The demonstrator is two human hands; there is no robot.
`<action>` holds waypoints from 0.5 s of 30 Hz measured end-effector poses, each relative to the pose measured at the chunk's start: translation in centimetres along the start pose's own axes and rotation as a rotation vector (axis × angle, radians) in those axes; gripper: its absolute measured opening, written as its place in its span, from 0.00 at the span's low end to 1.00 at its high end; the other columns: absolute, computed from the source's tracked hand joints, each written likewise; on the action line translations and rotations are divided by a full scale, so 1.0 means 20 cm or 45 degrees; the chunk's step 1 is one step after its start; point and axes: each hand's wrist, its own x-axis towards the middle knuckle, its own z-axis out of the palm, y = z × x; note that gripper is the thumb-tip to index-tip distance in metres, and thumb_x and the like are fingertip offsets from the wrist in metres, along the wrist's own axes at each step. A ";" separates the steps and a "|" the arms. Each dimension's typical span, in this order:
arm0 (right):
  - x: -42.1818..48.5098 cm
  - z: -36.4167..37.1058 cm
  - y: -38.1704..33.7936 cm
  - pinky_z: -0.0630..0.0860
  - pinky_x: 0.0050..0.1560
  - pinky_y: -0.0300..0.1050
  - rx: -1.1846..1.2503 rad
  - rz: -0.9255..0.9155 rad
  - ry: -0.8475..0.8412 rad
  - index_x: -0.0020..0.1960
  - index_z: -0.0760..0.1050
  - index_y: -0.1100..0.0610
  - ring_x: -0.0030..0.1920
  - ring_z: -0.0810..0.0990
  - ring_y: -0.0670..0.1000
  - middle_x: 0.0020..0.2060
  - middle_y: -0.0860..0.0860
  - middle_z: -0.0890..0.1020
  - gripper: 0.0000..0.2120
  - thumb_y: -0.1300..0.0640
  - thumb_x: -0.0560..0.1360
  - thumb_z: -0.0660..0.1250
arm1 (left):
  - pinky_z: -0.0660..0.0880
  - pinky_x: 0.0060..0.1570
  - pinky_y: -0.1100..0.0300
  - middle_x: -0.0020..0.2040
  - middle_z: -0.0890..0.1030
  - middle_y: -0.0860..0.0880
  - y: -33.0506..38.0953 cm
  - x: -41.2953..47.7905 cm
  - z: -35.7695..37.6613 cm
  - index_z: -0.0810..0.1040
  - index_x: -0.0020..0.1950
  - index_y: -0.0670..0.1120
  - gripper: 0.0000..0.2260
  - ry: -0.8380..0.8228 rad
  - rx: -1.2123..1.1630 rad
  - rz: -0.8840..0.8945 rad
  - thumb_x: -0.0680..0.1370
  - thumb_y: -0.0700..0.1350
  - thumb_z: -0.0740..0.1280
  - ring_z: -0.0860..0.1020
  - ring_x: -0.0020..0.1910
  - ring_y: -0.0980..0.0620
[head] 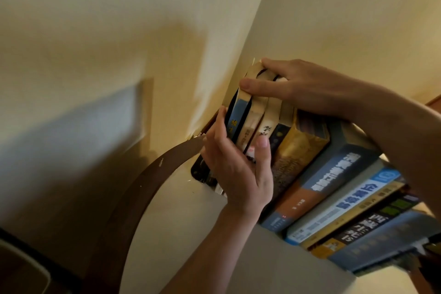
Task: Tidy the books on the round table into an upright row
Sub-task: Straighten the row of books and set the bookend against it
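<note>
A row of books stands upright on the round table [181, 217], which has a pale top and a dark brown rim. At the wall end are several thin paperbacks [253, 124], one with a blue spine. My left hand [233, 167] grips their lower part, palm against the blue one and thumb across the spines. My right hand [286, 86] clamps the tops of the same paperbacks from above. Thicker books follow toward the right: a gold one [298, 148], a blue and orange one [319, 186], then several more [353, 219].
Cream walls meet in a corner [241, 59] right behind the paperbacks. A dark object [200, 172] lies on the table under the paperbacks, partly hidden. A pale panel [100, 112] hangs on the left wall. The view is tilted.
</note>
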 end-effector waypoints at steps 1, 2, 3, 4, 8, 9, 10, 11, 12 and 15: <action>-0.01 0.00 0.00 0.64 0.62 0.45 0.012 -0.004 0.002 0.78 0.64 0.51 0.69 0.69 0.48 0.75 0.48 0.69 0.50 0.23 0.65 0.55 | 0.76 0.53 0.41 0.64 0.76 0.42 0.00 0.01 0.00 0.67 0.73 0.38 0.30 0.015 -0.004 0.001 0.83 0.61 0.53 0.76 0.61 0.45; -0.02 0.00 0.00 0.64 0.59 0.45 0.029 -0.014 0.003 0.76 0.67 0.51 0.63 0.71 0.47 0.72 0.48 0.72 0.45 0.25 0.67 0.56 | 0.76 0.52 0.42 0.63 0.77 0.42 -0.01 0.02 0.00 0.68 0.73 0.37 0.29 0.030 -0.009 0.001 0.84 0.60 0.53 0.76 0.60 0.45; -0.03 -0.01 0.01 0.63 0.56 0.44 0.045 -0.022 0.002 0.74 0.69 0.50 0.59 0.70 0.45 0.70 0.48 0.74 0.40 0.27 0.70 0.58 | 0.76 0.51 0.42 0.63 0.77 0.42 -0.01 0.03 -0.01 0.69 0.72 0.36 0.29 0.042 -0.011 0.000 0.84 0.59 0.53 0.76 0.60 0.45; -0.03 -0.01 0.02 0.62 0.55 0.43 0.061 -0.021 -0.001 0.73 0.70 0.50 0.57 0.69 0.45 0.67 0.46 0.75 0.37 0.29 0.72 0.58 | 0.76 0.50 0.42 0.62 0.77 0.43 -0.02 0.03 -0.01 0.69 0.72 0.35 0.29 0.050 -0.009 0.003 0.84 0.58 0.53 0.76 0.59 0.46; -0.04 -0.01 0.05 0.61 0.59 0.41 0.050 0.023 -0.001 0.79 0.62 0.47 0.68 0.70 0.48 0.74 0.44 0.70 0.43 0.26 0.70 0.58 | 0.75 0.49 0.42 0.60 0.76 0.43 -0.02 0.03 -0.01 0.70 0.71 0.38 0.26 0.037 0.039 0.042 0.85 0.57 0.51 0.76 0.57 0.46; -0.03 -0.01 0.05 0.60 0.61 0.41 0.034 0.034 0.002 0.80 0.60 0.46 0.73 0.67 0.49 0.76 0.45 0.67 0.46 0.25 0.68 0.57 | 0.75 0.49 0.42 0.60 0.76 0.44 -0.02 0.03 -0.01 0.69 0.70 0.39 0.25 0.035 0.047 0.049 0.85 0.57 0.51 0.76 0.57 0.46; -0.03 -0.01 0.05 0.59 0.63 0.41 0.028 0.038 0.004 0.81 0.58 0.46 0.75 0.65 0.49 0.78 0.46 0.66 0.47 0.25 0.67 0.57 | 0.75 0.48 0.42 0.60 0.76 0.44 -0.03 0.03 -0.01 0.69 0.70 0.41 0.24 0.037 0.050 0.052 0.85 0.57 0.51 0.76 0.56 0.46; -0.03 -0.01 0.06 0.59 0.63 0.41 0.027 0.040 0.004 0.81 0.57 0.46 0.76 0.64 0.49 0.78 0.46 0.65 0.48 0.24 0.67 0.57 | 0.75 0.48 0.42 0.59 0.76 0.44 -0.03 0.03 -0.01 0.69 0.70 0.42 0.23 0.038 0.053 0.056 0.85 0.57 0.51 0.76 0.56 0.47; -0.02 -0.01 0.06 0.58 0.64 0.42 0.030 0.039 0.002 0.81 0.56 0.46 0.77 0.63 0.48 0.79 0.46 0.63 0.49 0.24 0.66 0.56 | 0.75 0.47 0.42 0.59 0.76 0.44 -0.04 0.03 -0.01 0.68 0.70 0.43 0.23 0.037 0.056 0.060 0.85 0.58 0.51 0.76 0.55 0.46; -0.01 0.00 0.06 0.57 0.70 0.45 0.048 0.024 -0.019 0.82 0.52 0.45 0.79 0.58 0.48 0.80 0.45 0.59 0.52 0.22 0.64 0.54 | 0.75 0.47 0.42 0.58 0.77 0.44 -0.04 0.03 -0.01 0.69 0.69 0.42 0.22 0.013 0.048 0.051 0.85 0.57 0.53 0.76 0.55 0.46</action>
